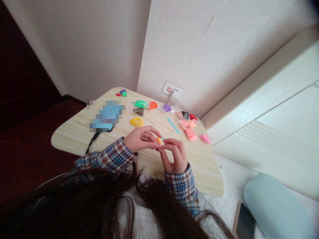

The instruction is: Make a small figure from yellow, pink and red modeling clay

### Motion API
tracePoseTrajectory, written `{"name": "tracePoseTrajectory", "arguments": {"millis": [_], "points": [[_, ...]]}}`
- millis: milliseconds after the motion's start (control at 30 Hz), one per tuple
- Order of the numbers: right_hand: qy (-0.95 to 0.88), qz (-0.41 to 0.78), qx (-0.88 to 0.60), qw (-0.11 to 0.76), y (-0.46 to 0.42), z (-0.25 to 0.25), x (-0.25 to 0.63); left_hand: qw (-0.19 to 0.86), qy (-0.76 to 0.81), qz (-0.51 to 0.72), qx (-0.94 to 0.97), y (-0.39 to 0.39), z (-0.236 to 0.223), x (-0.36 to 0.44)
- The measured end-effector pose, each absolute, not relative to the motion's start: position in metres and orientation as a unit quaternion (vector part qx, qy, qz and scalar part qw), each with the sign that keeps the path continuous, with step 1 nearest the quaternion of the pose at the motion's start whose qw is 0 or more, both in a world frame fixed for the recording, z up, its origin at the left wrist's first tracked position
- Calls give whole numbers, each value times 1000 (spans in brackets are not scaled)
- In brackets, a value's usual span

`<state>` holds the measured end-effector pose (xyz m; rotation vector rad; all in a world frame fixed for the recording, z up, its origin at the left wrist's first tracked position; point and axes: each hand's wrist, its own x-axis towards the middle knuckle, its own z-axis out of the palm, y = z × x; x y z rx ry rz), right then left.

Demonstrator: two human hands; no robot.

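Above the wooden table, my left hand [143, 138] pinches a small lump of yellow clay [159, 140] between thumb and fingers. A reddish edge shows beside the yellow. My right hand [174, 155] meets it from the right, its fingertips pressed together by my left thumb; whatever they hold is too small to make out. Just beyond the hands lies a bag of yellow clay [137, 121]. A thin blue modelling tool [173, 125] rests farther right, and the tip of another bluish stick [163, 137] shows behind my fingers.
Bags of green [141, 104], orange [153, 105], brown [138, 111] and purple clay [166, 108] line the table's [199, 176] back. Pink clay bags [190, 133] lie right. Small shaped pieces [123, 93] sit far left, beyond a blurred-out phone-like device [107, 116]. A wall socket [172, 89] holds a plug.
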<state>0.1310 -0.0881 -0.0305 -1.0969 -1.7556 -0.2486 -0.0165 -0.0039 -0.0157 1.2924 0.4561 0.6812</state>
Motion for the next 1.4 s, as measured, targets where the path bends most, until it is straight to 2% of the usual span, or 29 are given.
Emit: {"name": "tracePoseTrajectory", "arguments": {"millis": [433, 1400], "points": [[-699, -98, -474, 527, -87, -32, 139, 710, 191, 338, 588, -4, -19, -17], [-698, -99, -487, 516, -89, -30, 138, 713, 187, 336, 586, -4, -18, -16]]}}
